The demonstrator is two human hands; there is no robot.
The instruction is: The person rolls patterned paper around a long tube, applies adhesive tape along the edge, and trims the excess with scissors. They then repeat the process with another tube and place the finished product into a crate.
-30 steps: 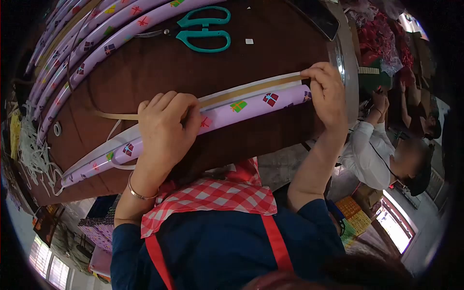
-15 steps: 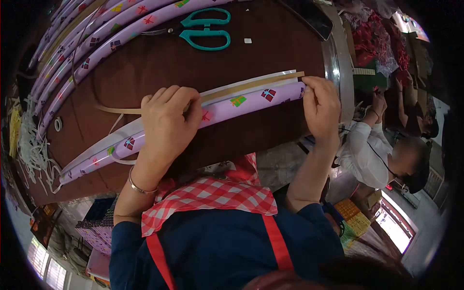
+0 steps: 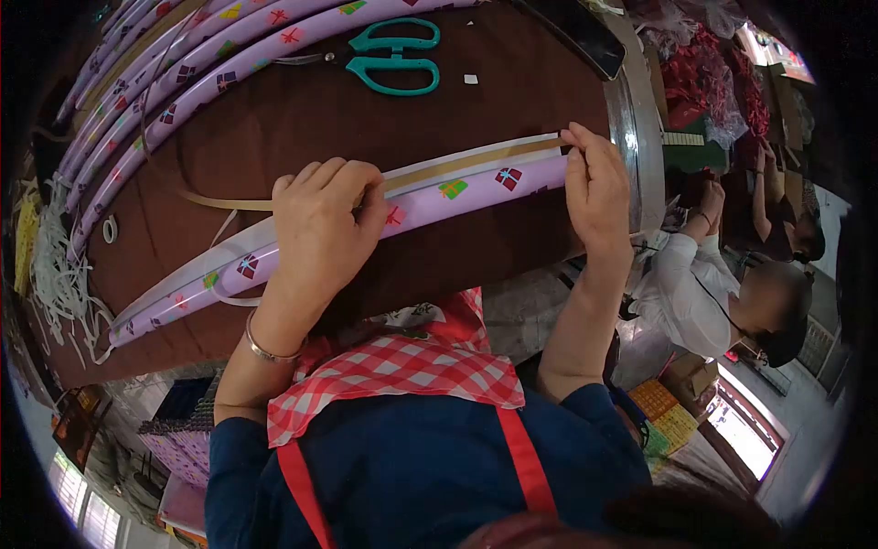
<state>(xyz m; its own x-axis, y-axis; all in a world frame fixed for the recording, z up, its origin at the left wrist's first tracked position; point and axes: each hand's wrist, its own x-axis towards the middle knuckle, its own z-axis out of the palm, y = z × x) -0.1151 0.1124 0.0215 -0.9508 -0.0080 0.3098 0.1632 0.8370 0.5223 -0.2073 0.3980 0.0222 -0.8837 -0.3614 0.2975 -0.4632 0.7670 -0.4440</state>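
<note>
A long lilac paper roll printed with small gift boxes lies across the brown cloth in front of me. Its white edge is folded back, and a tan strip runs along it. My left hand is closed over the middle of the roll and strip, its fingertips partly hidden. At the right end, my right hand pinches the end of the tan strip between thumb and fingers, by the roll's edge. A loose length of the strip curls away left of my left hand.
Teal scissors lie beyond the roll, with a small white scrap beside them. More lilac rolls curve along the far left. A dark phone is at the top right. A person in white sits to the right.
My right hand has moved slightly up and left, from the roll's corner onto the end of the tan strip. My left hand has stayed nearly in place.
</note>
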